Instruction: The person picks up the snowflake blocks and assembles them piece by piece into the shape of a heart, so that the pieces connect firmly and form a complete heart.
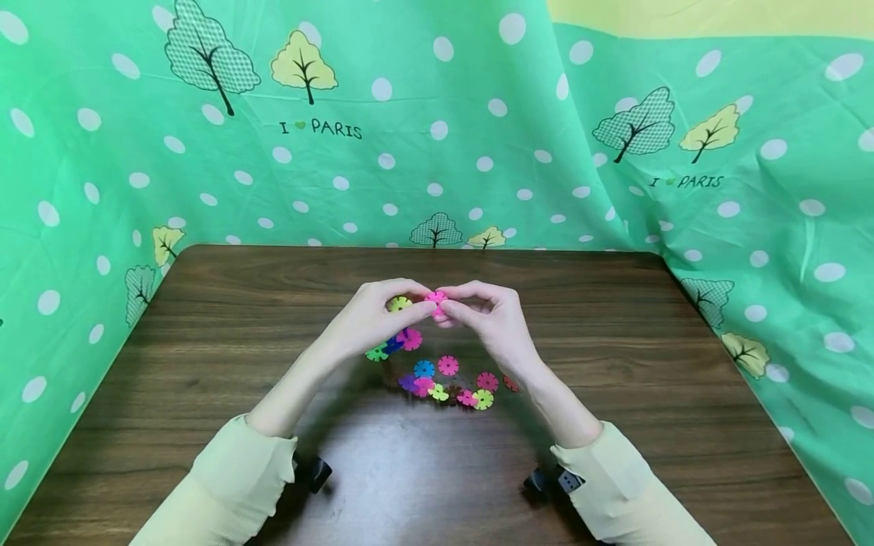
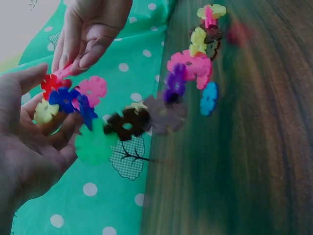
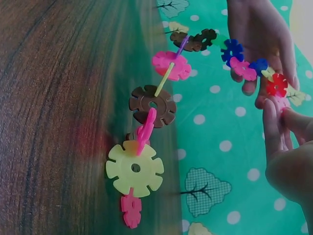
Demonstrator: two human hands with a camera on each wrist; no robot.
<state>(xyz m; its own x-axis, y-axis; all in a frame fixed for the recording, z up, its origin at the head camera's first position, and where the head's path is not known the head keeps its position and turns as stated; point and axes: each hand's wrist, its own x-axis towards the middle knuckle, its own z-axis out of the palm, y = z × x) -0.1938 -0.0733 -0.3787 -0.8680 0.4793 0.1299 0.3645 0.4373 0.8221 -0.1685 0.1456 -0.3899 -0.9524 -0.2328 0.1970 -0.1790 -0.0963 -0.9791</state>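
Note:
Both hands meet above the table at the end of a chain of slotted plastic snowflake discs. My right hand (image 1: 501, 322) pinches a pink snowflake disc (image 1: 437, 303) between thumb and fingers. Beside it, my left hand (image 1: 375, 318) holds the chain's end, with a red disc (image 3: 277, 85) next to the pink one. Blue discs (image 2: 63, 99), a green disc (image 2: 95, 144) and a brown disc (image 2: 128, 125) follow along the chain. Its far part curves below the hands, with a yellow disc (image 3: 135, 168) near its other end. Fingers partly hide where the pink and red discs meet.
A dark wooden table (image 1: 423, 470) lies under the hands. Green dotted cloth (image 1: 437, 159) hangs around its back and sides. A red disc (image 1: 510, 384) lies right of the chain. Black wrist devices (image 1: 317, 474) show near both sleeves.

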